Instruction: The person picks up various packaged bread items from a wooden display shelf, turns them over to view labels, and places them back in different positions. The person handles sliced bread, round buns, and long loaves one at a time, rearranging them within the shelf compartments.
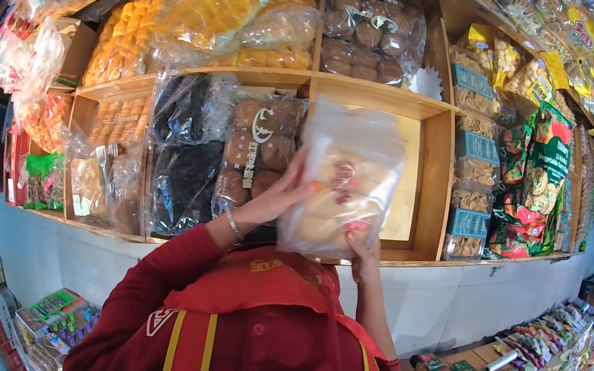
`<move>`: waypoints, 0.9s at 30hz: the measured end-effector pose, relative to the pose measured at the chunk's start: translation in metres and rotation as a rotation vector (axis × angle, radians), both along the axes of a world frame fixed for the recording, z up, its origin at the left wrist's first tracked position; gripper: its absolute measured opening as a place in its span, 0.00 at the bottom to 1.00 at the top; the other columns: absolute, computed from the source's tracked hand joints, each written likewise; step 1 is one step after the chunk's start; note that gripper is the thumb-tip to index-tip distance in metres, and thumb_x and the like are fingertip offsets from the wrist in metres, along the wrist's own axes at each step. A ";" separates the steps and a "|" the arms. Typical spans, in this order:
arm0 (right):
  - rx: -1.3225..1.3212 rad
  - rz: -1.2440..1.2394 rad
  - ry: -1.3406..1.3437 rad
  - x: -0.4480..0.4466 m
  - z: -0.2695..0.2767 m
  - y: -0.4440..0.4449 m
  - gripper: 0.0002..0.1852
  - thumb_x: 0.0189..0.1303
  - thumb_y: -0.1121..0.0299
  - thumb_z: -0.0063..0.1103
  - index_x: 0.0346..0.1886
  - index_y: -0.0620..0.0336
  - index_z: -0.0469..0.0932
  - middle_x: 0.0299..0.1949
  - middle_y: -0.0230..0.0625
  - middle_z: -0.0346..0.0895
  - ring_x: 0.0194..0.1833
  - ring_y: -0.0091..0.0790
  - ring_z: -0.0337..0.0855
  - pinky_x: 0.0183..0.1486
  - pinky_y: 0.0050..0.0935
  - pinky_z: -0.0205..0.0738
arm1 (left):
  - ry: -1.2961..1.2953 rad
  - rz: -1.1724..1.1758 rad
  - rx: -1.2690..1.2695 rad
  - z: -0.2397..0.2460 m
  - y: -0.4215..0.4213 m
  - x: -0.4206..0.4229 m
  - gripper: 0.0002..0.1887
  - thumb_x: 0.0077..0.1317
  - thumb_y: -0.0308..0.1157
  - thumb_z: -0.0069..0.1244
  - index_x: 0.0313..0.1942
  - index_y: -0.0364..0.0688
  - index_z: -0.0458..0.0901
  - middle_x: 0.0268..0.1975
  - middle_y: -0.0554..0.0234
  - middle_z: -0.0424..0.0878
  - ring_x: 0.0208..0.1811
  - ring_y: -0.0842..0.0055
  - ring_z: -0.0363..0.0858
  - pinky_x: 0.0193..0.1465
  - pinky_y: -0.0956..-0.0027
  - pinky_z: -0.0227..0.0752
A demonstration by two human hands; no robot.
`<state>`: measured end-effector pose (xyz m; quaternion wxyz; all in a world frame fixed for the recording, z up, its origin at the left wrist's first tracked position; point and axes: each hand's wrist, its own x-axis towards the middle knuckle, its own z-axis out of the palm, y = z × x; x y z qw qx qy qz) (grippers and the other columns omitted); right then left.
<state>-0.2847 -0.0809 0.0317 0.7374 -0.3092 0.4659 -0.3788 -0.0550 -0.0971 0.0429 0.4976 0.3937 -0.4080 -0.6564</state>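
A clear plastic bag of pale bread rolls [340, 193], blurred and bearing red print, is held upright before a light wooden shelf compartment. My left hand [288, 187] lies on the bag's left side, its fingers against the plastic. At the lower right, my right hand [362, 252] grips the bag, thumb on the front and the other fingers mostly hidden. Left of the bag, a pack of round brown buns [241, 147] stands in the adjoining compartment, beside black plastic-wrapped packs [182, 184].
The wooden shelf divider [432, 184] stands right of the bag. Clear boxes of snacks [472, 194] and green snack bags [545, 180] fill the right bays. Yellow bread packs [207, 17] lie above left. Low displays of packets [548, 339] stand at the lower right.
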 end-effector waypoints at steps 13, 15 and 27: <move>0.033 0.097 0.293 -0.058 0.001 -0.041 0.30 0.58 0.62 0.58 0.63 0.58 0.60 0.53 0.35 0.69 0.54 0.29 0.69 0.58 0.29 0.60 | -0.120 -0.169 0.063 -0.065 -0.040 -0.033 0.35 0.68 0.50 0.35 0.65 0.35 0.44 0.67 0.55 0.47 0.69 0.72 0.41 0.69 0.69 0.37; -0.010 0.155 0.235 -0.070 -0.003 -0.047 0.30 0.58 0.61 0.57 0.63 0.58 0.60 0.54 0.36 0.67 0.54 0.30 0.68 0.58 0.29 0.60 | -0.029 -0.100 0.037 -0.077 -0.041 -0.032 0.35 0.69 0.51 0.33 0.65 0.35 0.45 0.67 0.56 0.48 0.69 0.73 0.42 0.69 0.70 0.37; 0.307 -0.061 -0.128 -0.059 -0.102 -0.114 0.30 0.65 0.47 0.39 0.61 0.60 0.61 0.53 0.38 0.68 0.52 0.36 0.69 0.56 0.34 0.63 | -0.313 -0.048 0.294 -0.069 -0.068 -0.095 0.41 0.64 0.63 0.26 0.67 0.45 0.38 0.68 0.48 0.43 0.71 0.62 0.36 0.70 0.60 0.36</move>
